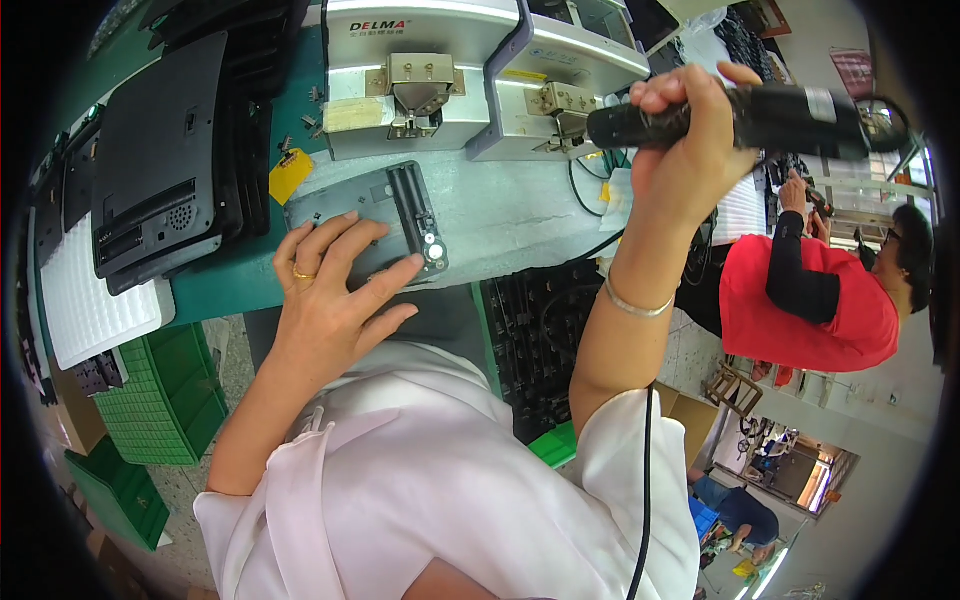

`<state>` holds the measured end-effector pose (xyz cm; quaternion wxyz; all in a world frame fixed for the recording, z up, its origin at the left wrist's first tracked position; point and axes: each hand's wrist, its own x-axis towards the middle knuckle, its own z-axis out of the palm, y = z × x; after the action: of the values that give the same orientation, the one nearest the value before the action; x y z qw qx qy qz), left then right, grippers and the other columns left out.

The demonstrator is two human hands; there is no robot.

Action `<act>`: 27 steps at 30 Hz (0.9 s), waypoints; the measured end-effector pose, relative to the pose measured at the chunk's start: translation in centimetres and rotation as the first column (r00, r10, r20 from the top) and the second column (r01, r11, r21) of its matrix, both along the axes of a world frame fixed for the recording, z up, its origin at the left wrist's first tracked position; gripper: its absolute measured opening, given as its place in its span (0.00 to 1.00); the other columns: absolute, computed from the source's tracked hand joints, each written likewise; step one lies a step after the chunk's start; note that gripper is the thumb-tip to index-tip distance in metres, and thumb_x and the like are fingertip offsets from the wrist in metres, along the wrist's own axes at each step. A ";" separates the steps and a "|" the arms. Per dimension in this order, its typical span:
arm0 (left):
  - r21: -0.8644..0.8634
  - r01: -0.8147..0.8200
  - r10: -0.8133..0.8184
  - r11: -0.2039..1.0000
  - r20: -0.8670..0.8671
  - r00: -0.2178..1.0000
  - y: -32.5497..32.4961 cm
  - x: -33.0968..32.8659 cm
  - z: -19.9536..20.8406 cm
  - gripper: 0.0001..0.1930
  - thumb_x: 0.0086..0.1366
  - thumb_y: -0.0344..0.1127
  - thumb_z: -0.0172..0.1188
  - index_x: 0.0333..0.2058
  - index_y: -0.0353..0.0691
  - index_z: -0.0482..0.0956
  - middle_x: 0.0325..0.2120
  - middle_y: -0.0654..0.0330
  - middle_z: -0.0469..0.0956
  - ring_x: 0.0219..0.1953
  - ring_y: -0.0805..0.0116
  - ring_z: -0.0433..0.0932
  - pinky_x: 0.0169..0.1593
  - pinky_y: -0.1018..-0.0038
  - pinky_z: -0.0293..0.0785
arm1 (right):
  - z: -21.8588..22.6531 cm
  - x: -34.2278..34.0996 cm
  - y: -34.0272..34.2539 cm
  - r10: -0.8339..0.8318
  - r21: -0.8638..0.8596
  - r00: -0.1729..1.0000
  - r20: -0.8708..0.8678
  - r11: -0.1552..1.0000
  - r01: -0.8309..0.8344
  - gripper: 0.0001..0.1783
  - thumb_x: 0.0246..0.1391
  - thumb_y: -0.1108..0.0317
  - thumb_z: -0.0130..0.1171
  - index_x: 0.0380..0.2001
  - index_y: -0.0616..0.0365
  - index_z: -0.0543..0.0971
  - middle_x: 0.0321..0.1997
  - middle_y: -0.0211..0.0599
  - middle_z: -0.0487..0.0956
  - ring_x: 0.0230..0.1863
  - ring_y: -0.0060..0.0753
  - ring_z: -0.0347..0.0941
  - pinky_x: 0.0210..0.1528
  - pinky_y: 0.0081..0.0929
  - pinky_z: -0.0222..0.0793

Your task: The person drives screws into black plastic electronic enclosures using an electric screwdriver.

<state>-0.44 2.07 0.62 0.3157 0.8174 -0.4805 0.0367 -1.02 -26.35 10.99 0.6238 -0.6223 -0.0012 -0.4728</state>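
Note:
My left hand (335, 270) lies with spread fingers on a dark grey plastic housing (375, 200) at the bench's front edge. Two round whitish parts (433, 246) sit by the housing's right end, close to my index fingertip. A long slot runs across that end. Raised at the upper right, my right hand (690, 120) is wrapped round a black electric screwdriver (790, 115), held roughly level above the bench. A cord runs from its right end. The screwdriver's tip cannot be made out.
Two screw feeder machines (420, 80) (570, 60) stand at the back. Stacked dark housings (160, 160) are on the left, near a yellow tag (290, 177) and small metal parts. Green crates (165, 395) stand below. A person in red (800, 300) works at the right; another bends farther back.

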 end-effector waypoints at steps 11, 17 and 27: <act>-0.105 -0.097 0.094 0.990 -0.028 0.995 2.4 -0.7 -2.0 0.23 0.45 0.38 0.71 0.43 0.48 0.79 0.49 0.59 0.72 0.56 0.57 0.66 0.58 0.57 0.57 | -0.1 -3.3 1.1 0.209 0.217 0.978 0.015 0.954 -0.207 0.16 0.55 0.74 0.53 0.47 0.54 0.66 0.22 0.33 0.69 0.21 0.26 0.64 0.29 0.31 0.66; -0.124 -0.071 0.069 0.990 -0.026 0.997 2.4 -0.4 -2.1 0.20 0.45 0.36 0.71 0.41 0.47 0.80 0.47 0.59 0.72 0.55 0.57 0.67 0.58 0.58 0.58 | -3.8 -3.7 8.7 0.495 0.248 0.868 0.033 0.838 -0.487 0.19 0.55 0.73 0.55 0.48 0.55 0.63 0.19 0.32 0.69 0.18 0.28 0.65 0.24 0.32 0.68; -0.116 -0.094 0.094 0.989 -0.011 0.996 2.4 -0.6 -2.1 0.18 0.44 0.34 0.70 0.37 0.51 0.82 0.46 0.61 0.72 0.54 0.60 0.68 0.57 0.60 0.58 | -6.3 -3.3 11.8 0.496 0.156 0.867 -0.041 0.860 -0.485 0.23 0.54 0.78 0.59 0.47 0.59 0.58 0.19 0.36 0.71 0.17 0.27 0.67 0.25 0.30 0.73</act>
<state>-1.01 4.44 -1.44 0.3621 0.8194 -0.4376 0.0775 -4.29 -14.53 4.70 0.7654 -0.5743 -0.1016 -0.2721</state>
